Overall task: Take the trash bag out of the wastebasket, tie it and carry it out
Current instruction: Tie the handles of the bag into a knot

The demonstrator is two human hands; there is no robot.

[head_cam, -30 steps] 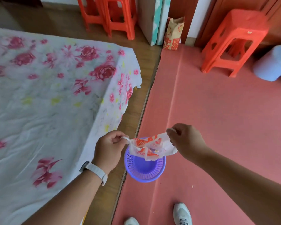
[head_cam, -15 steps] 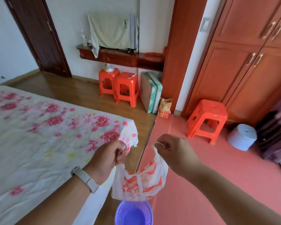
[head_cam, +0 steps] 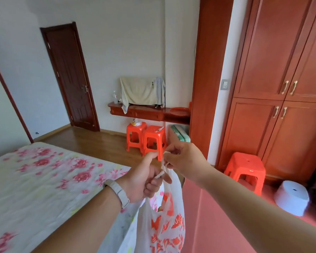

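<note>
Trash bag (head_cam: 164,221) hangs below both grips, left hand (head_cam: 144,177) and right hand (head_cam: 184,159) pinching its handles: tying underway, knot needs crossing next.

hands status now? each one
Left hand: closed on a handle of the trash bag.
Right hand: closed, pinching the other handle.

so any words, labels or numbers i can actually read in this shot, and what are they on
No text can be read here.
trash bag: red printed shapes that may be characters, too blurred and crumpled to read.
watch band on the left wrist: no face or digits showing.
wall switch plate: a small dark mark, too small to read.
paper on the orange stool: nothing legible.
</note>
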